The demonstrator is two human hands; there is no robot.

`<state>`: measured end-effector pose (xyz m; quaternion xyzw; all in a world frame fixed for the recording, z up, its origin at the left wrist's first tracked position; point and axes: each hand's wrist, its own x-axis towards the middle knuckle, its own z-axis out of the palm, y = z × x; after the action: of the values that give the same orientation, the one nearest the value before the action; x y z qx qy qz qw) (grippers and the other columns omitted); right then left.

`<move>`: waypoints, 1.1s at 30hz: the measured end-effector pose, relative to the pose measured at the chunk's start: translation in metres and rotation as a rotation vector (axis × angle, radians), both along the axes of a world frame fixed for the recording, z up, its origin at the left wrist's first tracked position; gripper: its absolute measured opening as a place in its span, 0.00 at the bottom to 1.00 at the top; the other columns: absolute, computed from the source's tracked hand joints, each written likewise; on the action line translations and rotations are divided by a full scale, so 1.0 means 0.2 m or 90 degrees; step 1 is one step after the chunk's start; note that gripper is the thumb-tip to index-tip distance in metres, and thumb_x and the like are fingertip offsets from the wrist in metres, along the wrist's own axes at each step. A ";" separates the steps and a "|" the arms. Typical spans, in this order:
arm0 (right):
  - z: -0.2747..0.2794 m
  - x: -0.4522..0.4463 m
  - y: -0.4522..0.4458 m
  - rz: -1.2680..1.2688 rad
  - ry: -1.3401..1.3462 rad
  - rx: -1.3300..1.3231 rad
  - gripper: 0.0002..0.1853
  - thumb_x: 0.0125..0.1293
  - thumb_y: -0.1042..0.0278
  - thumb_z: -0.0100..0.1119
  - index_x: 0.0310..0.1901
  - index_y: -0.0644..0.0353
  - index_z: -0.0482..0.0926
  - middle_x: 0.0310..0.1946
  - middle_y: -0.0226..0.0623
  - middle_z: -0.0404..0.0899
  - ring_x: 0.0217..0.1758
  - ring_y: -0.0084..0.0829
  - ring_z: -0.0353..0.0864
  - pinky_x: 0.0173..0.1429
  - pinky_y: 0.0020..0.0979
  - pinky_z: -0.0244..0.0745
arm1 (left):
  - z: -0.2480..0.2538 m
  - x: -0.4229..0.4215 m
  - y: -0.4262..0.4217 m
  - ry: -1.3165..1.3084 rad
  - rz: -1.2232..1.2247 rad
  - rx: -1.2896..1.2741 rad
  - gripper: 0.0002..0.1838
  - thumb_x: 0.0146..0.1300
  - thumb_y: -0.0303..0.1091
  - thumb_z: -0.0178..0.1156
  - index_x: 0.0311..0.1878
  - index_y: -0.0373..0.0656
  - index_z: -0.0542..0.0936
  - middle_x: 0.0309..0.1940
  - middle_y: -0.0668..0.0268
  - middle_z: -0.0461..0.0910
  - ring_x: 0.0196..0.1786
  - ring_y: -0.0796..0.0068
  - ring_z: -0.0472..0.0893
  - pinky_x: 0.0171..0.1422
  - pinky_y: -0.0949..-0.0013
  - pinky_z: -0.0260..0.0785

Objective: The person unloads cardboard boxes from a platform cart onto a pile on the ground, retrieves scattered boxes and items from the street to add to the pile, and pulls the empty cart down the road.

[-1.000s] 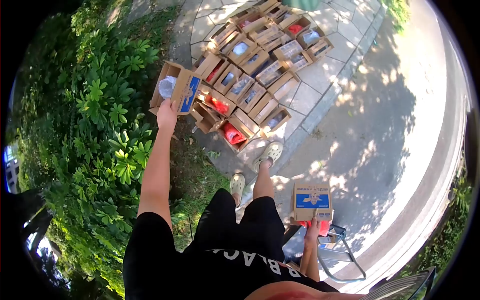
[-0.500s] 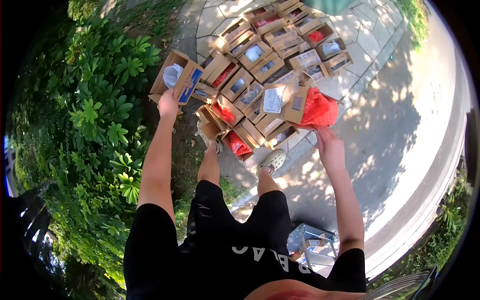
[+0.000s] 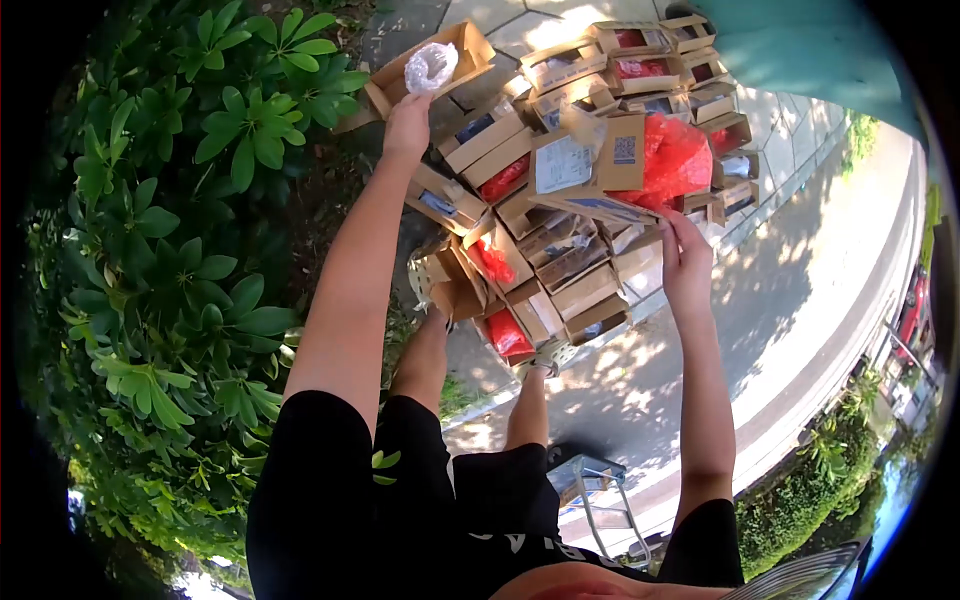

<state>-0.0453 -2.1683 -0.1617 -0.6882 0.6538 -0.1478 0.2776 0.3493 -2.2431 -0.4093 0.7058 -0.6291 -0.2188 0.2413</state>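
Note:
My left hand (image 3: 408, 125) is closed on the near edge of an open cardboard box (image 3: 478, 52), its fingertips close to a bundle of clear bubble wrap (image 3: 432, 68) inside. At the right, my right hand (image 3: 688, 255) pinches the lower edge of another open cardboard box (image 3: 624, 150). Red bubble wrap (image 3: 680, 155) bulges from that box, and a white label (image 3: 563, 162) shows on its flap. This second box is held above many open boxes standing close together on the paving, several with red wrap (image 3: 492, 258) inside.
Leafy bushes (image 3: 245, 130) line the left side. A metal step stool (image 3: 600, 500) stands behind my legs at lower right. My feet, in light clogs (image 3: 548, 358), are against the nearest boxes. A teal surface (image 3: 800, 55) spans the top right, beside the road (image 3: 840, 330).
My view has tilted and shifted, so the bushes and teal surface fill more of it. Both hands, still holding their boxes, appear higher up; the left box now shows more of its inside.

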 end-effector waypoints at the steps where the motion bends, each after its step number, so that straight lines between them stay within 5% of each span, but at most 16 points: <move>1: -0.08 0.04 -0.10 0.015 0.010 -0.016 0.09 0.70 0.73 0.54 0.47 0.65 0.78 0.41 0.52 0.81 0.44 0.52 0.80 0.48 0.39 0.75 | -0.10 0.01 -0.01 0.008 0.009 0.006 0.13 0.68 0.27 0.52 0.53 0.37 0.80 0.49 0.50 0.80 0.52 0.47 0.79 0.59 0.58 0.71; 10: -0.75 0.42 -1.06 0.291 0.043 -0.237 0.10 0.68 0.76 0.54 0.50 0.64 0.79 0.48 0.48 0.81 0.50 0.48 0.81 0.55 0.35 0.75 | -0.71 0.06 0.09 0.143 -0.119 0.116 0.20 0.66 0.24 0.49 0.61 0.39 0.74 0.58 0.52 0.75 0.60 0.50 0.74 0.66 0.58 0.67; 16: -1.23 0.54 -1.38 0.324 -0.021 -0.157 0.11 0.68 0.75 0.55 0.51 0.63 0.77 0.48 0.48 0.81 0.52 0.48 0.80 0.57 0.38 0.73 | -0.59 0.01 0.23 0.042 -0.084 0.081 0.22 0.69 0.30 0.49 0.66 0.38 0.69 0.65 0.51 0.69 0.69 0.51 0.67 0.75 0.53 0.55; 18: -1.38 0.55 -1.40 0.273 0.074 -0.079 0.15 0.66 0.73 0.56 0.54 0.62 0.75 0.49 0.50 0.80 0.55 0.50 0.78 0.59 0.40 0.72 | -0.49 -0.02 0.27 0.052 -0.048 0.073 0.23 0.69 0.30 0.49 0.66 0.37 0.68 0.66 0.50 0.68 0.70 0.51 0.65 0.76 0.53 0.54; 20: -1.53 0.51 -1.36 0.276 0.173 0.064 0.19 0.66 0.71 0.56 0.57 0.63 0.73 0.54 0.54 0.77 0.59 0.52 0.75 0.63 0.42 0.70 | -0.40 -0.05 0.36 0.085 -0.003 0.092 0.24 0.68 0.30 0.49 0.67 0.39 0.68 0.68 0.51 0.66 0.72 0.52 0.63 0.78 0.54 0.49; 22: -1.64 0.50 -1.25 0.290 0.171 0.034 0.21 0.66 0.69 0.55 0.59 0.65 0.71 0.58 0.56 0.73 0.62 0.54 0.71 0.66 0.42 0.69 | -0.29 -0.11 0.49 0.089 0.042 0.113 0.24 0.68 0.29 0.49 0.67 0.38 0.68 0.68 0.48 0.65 0.71 0.49 0.63 0.77 0.55 0.52; 28: -1.33 0.53 -0.58 0.094 -0.007 0.131 0.19 0.66 0.70 0.54 0.59 0.63 0.71 0.56 0.54 0.73 0.60 0.55 0.72 0.64 0.45 0.69 | 0.09 -0.40 1.06 0.232 0.159 0.233 0.22 0.68 0.28 0.50 0.65 0.36 0.70 0.67 0.47 0.66 0.69 0.46 0.66 0.72 0.57 0.60; 31: -1.26 0.39 -0.09 0.083 0.010 0.052 0.17 0.66 0.69 0.54 0.56 0.63 0.73 0.52 0.53 0.74 0.54 0.55 0.74 0.61 0.44 0.70 | 0.33 -0.48 1.28 0.264 0.077 0.298 0.21 0.68 0.29 0.51 0.64 0.39 0.72 0.67 0.47 0.66 0.68 0.47 0.68 0.71 0.56 0.62; 32: -1.14 0.38 0.05 0.007 -0.050 0.224 0.18 0.67 0.69 0.55 0.57 0.64 0.73 0.53 0.52 0.75 0.59 0.52 0.72 0.62 0.43 0.69 | 0.38 -0.50 1.36 0.270 0.055 0.312 0.20 0.68 0.29 0.51 0.64 0.39 0.72 0.67 0.47 0.67 0.68 0.47 0.68 0.71 0.57 0.62; 33: -1.16 0.28 0.23 0.087 -0.031 0.137 0.16 0.67 0.69 0.55 0.55 0.62 0.73 0.53 0.52 0.74 0.58 0.53 0.73 0.59 0.43 0.71 | 0.49 -0.50 1.41 0.265 0.057 0.315 0.20 0.69 0.29 0.51 0.63 0.38 0.73 0.65 0.47 0.69 0.67 0.47 0.69 0.71 0.57 0.63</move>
<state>0.0112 -2.1221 -0.3929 -0.6936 0.6106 -0.0743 0.3749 0.2490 -1.9616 -0.3122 0.7099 -0.4625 -0.4939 0.1956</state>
